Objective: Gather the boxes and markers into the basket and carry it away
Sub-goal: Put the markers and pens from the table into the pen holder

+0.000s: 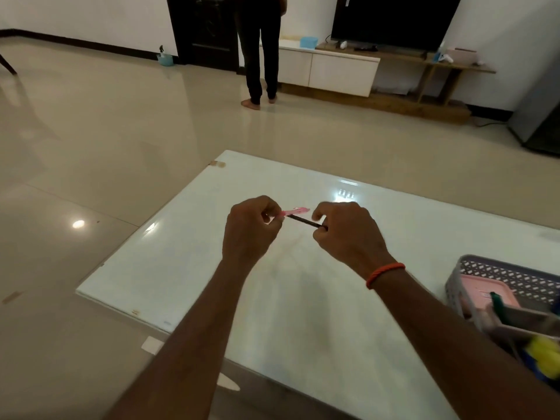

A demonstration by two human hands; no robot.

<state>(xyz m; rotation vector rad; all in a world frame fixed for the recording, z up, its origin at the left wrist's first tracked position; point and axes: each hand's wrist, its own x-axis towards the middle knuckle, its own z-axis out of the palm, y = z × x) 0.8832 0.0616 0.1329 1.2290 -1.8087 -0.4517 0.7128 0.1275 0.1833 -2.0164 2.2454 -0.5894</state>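
Above the middle of the white table point(188, 262), my left hand point(251, 228) pinches a pink marker point(295, 211) whose free end points right. Close beside it, my right hand point(345, 231) grips a thin dark pen point(304, 221), its tip reaching toward my left hand. A grey lattice basket point(497, 272) stands at the table's right edge. Inside it lie a pink box point(481, 294), a green marker point(497, 300), a flat beige box point(527, 321) and something yellow point(542, 356). Both hands are well left of the basket.
A person point(262, 50) stands barefoot on the glossy tiled floor point(91, 140) beyond the table. Behind them are a low white TV cabinet point(339, 71) with a television point(391, 19) and a dark door point(206, 28). A grey appliance point(539, 122) stands at far right.
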